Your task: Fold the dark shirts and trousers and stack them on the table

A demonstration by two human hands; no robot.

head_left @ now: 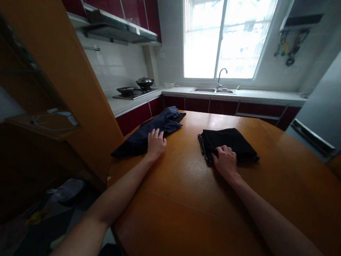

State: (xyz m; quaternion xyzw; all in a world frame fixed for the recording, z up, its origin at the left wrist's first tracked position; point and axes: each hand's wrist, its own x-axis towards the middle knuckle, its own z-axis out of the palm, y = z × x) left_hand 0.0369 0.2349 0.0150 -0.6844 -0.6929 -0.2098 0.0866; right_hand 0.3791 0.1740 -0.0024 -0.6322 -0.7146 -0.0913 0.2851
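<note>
My left hand (157, 143) lies at the right edge of a crumpled navy-blue garment (141, 135), fingers stretched out and resting on the fabric. That garment is spread loosely along the table's left rim, with darker cloth showing at both ends. On the right, a black cloth (232, 140) is folded into a flat, layered rectangle with pale stitching along its edges. My right hand (226, 160) grips its near edge, fingers curled over the top and thumb at the left. What kind of garment each one is, I cannot tell.
Both cloths lie on a round wooden table (177, 213). Beyond it runs a white counter (261, 95) with a sink (213, 90). A stove (136, 93) with two pans stands back left. A wooden cabinet (82, 67) borders the left, a fridge (331, 91) the right.
</note>
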